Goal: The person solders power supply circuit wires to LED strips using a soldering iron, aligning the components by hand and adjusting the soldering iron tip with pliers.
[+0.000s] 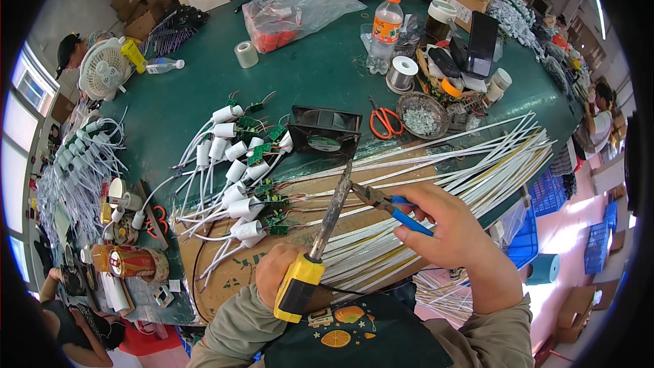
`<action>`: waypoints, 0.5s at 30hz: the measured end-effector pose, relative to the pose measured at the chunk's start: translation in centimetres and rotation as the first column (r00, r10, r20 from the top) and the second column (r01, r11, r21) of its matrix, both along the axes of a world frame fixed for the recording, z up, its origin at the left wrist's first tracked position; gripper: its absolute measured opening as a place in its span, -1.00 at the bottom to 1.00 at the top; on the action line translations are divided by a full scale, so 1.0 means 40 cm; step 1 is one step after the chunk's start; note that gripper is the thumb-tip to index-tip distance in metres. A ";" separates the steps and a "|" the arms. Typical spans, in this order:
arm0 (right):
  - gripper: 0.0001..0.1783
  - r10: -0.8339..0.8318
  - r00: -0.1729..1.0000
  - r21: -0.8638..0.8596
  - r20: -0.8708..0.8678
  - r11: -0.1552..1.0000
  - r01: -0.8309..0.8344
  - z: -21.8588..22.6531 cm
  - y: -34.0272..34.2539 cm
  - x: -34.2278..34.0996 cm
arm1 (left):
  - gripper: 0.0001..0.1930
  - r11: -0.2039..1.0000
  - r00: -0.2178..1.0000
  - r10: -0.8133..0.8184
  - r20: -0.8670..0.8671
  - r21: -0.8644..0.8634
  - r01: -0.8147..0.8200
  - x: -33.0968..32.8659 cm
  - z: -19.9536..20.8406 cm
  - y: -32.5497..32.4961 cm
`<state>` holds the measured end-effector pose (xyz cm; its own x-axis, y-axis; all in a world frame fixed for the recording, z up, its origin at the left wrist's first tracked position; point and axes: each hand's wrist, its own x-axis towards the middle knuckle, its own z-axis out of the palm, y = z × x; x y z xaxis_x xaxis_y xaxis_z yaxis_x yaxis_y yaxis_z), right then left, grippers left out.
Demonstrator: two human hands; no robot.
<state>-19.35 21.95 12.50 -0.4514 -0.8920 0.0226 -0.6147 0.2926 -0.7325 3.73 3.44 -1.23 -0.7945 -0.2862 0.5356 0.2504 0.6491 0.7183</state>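
Head view, from the left: we see a pile of pale insulated cables [75, 184], then white plastic cylinders [242, 208] with small green circuit boards [278, 230], lined up loosely on a brown board [235, 272] that probably shields the green tabletop [204, 61]. Our left hand [278, 266] is curled round the yellow-and-black handle of a long metal-shafted tool [300, 286], its shaft slanting up and right; we judge the grip sits low to keep fingers off the metal. Beyond its tip stands a square black fan [325, 126], perhaps placed there to move air over the board. Our right hand [443, 225] grasps blue-handled metal pliers [398, 212], their nose beside the shaft; we cannot tell whether they touch. Thin white strips [490, 157] fan out rightward, wired ends towards the circuit boards, presumably keeping those ends within reach.
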 end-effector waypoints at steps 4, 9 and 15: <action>-0.42 0.013 1.000 0.016 0.014 1.000 -0.013 0.005 -0.007 0.000 | -0.50 0.998 0.999 0.038 -0.011 -0.052 -0.038 -0.012 0.023 0.000; -0.43 -0.002 0.995 0.084 0.099 0.996 -0.006 0.015 -0.007 -0.003 | -0.49 0.980 0.996 0.066 -0.067 -0.182 -0.078 -0.018 0.026 -0.005; -0.43 0.012 0.990 0.088 0.143 0.996 -0.025 0.016 0.000 -0.007 | -0.52 0.985 0.993 0.052 -0.109 -0.158 -0.069 -0.021 0.019 -0.004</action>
